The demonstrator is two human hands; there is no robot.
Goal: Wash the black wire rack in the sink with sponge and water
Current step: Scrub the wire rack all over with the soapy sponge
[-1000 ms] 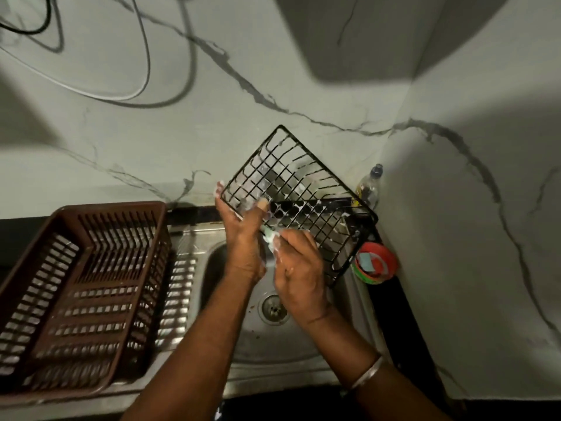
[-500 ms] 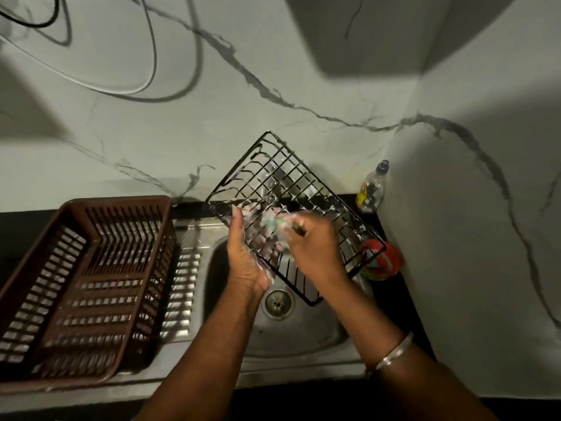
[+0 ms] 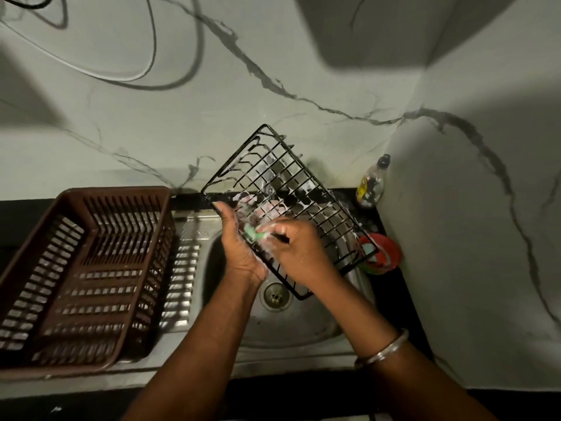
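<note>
Low over sink (image 3: 303, 329), rack (image 3: 299, 189) corner near drain (image 3: 274, 295).

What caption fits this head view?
Soapy black rack held over the sink by the left hand while the right hand scrubs it with a green sponge.

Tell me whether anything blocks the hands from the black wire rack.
Nothing visible does. The left hand grips the black wire rack directly; the right hand presses a green sponge against its grid.

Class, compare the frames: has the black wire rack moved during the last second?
Yes. The black wire rack has swung down toward the person; its lower corner now reaches the sink drain.
</note>
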